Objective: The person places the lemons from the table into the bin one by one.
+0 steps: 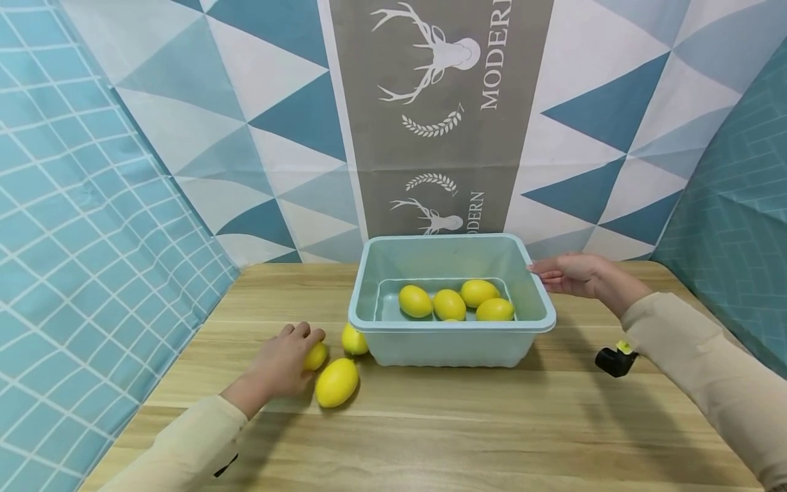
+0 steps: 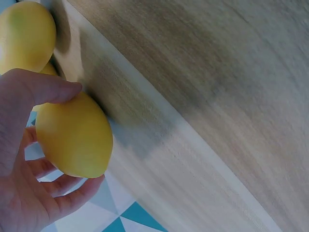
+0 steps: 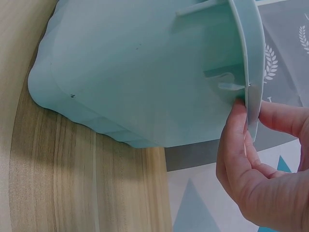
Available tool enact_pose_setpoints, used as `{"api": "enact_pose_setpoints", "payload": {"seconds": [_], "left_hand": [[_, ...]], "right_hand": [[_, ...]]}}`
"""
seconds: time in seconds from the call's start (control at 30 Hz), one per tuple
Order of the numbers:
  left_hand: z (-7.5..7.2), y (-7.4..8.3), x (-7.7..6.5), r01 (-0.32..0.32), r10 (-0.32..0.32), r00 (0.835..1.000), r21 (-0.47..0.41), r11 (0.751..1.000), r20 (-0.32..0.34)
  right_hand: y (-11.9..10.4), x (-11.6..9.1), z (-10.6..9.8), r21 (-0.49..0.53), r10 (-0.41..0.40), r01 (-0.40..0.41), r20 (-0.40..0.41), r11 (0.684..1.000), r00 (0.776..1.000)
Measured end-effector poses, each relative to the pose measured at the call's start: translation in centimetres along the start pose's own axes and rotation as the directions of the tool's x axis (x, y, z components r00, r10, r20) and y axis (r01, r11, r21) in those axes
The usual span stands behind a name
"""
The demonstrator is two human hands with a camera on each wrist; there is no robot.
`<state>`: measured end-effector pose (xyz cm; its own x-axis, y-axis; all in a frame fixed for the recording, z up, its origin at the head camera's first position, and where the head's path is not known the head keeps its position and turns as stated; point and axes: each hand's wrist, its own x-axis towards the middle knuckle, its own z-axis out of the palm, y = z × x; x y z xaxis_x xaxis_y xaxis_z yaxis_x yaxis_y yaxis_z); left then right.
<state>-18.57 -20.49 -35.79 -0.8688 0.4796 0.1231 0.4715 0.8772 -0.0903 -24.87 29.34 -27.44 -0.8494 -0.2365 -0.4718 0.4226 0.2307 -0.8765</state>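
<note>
My left hand (image 1: 279,362) curls its thumb and fingers round a lemon (image 2: 75,135) low over the wooden table, left of the bin. Close beside that hand lie two more lemons: one (image 1: 337,383) nearer me, the other (image 1: 354,339) against the bin's left side. The pale blue plastic bin (image 1: 451,345) stands upright, with several lemons (image 1: 415,301) on its floor. At the bin's right end, my right hand (image 1: 572,273) pinches the rim (image 3: 253,63), thumb on one side and fingers on the other.
On the table (image 1: 430,437), a small black object with a yellow-green top (image 1: 615,360) sits by the right sleeve. Behind the bin rises a patterned cloth backdrop (image 1: 430,137). Blue cloth walls (image 1: 80,239) flank the table left and right.
</note>
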Motion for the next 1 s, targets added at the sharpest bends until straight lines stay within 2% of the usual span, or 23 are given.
{"api": "enact_pose_setpoints", "payload": {"seconds": [0.3,0.53,0.77,1.0], "left_hand": [[-0.3,-0.4,-0.3,0.006,-0.006,1.000,-0.018,1.000,0.015],[-0.3,-0.7,-0.5,-0.003,0.004,1.000,-0.053,0.999,0.022],[-0.4,-0.4,0.5,-0.034,0.033,0.999,-0.047,0.998,-0.015],[-1.1,-0.8,0.1,-0.015,0.013,0.999,-0.046,0.999,-0.043]], "right_hand": [[-0.5,0.2,0.3,-0.007,-0.003,0.003,0.003,1.000,1.000],[-0.1,0.1,0.7,-0.012,0.034,-0.035,-0.009,0.999,0.999],[0.6,-0.6,-0.1,0.013,0.053,-0.053,-0.005,0.999,0.999],[-0.2,0.0,0.4,-0.006,0.063,-0.063,0.009,0.998,0.998]]}}
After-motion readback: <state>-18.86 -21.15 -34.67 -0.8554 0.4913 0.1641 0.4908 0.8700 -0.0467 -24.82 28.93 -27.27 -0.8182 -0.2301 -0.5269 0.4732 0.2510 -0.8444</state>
